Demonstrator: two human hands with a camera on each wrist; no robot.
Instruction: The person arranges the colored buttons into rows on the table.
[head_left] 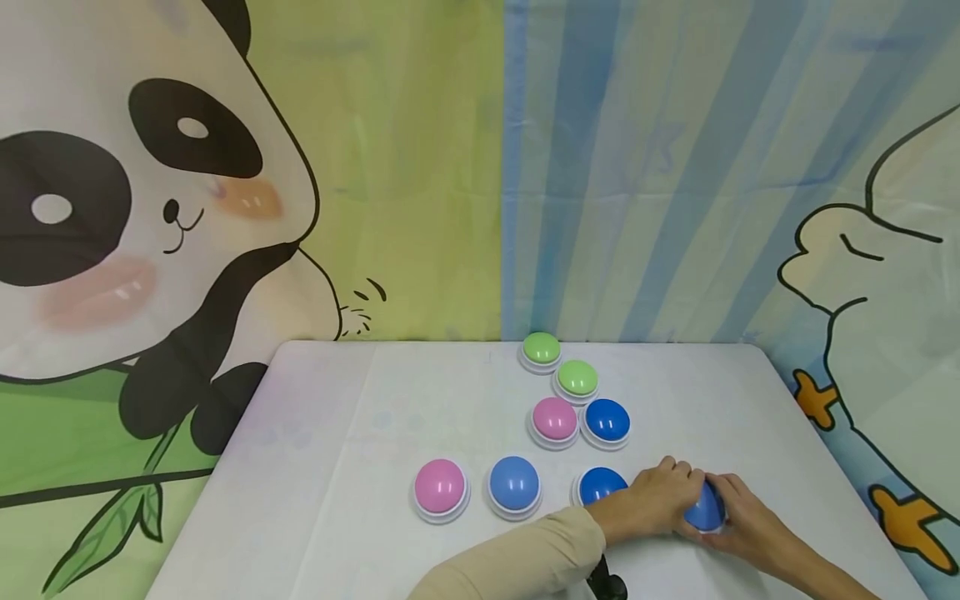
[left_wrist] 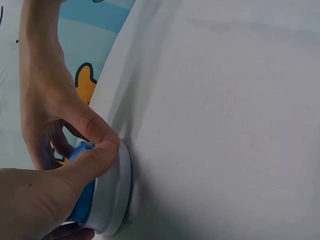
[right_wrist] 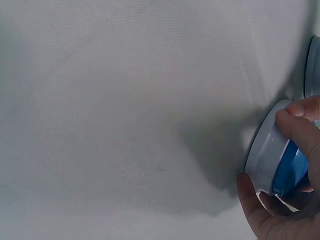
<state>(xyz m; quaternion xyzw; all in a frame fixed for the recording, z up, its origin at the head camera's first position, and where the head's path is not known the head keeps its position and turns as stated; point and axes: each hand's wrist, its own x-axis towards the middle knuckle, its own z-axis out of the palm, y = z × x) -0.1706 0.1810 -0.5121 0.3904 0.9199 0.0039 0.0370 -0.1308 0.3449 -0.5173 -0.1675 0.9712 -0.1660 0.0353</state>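
Observation:
At the near right of the white table, a blue dome push button (head_left: 705, 510) with a white base is held between both hands. My left hand (head_left: 651, 498), at the end of a beige sleeve, grips its left side; my right hand (head_left: 753, 529) grips its right side. In the left wrist view the two thumbs meet at the rim of the button's white base (left_wrist: 112, 195). Fingers of the right hand (right_wrist: 282, 225) curl round the base in the right wrist view. Left of the hands, a second blue button (head_left: 598, 482) is partly covered by the left wrist.
A pink button (head_left: 438, 486) and a lighter blue button (head_left: 513, 483) stand to the left. Farther back are another pink button (head_left: 555, 418), a dark blue button (head_left: 607, 421) and two green buttons (head_left: 577, 378). A small black object (head_left: 609, 585) shows below the left sleeve.

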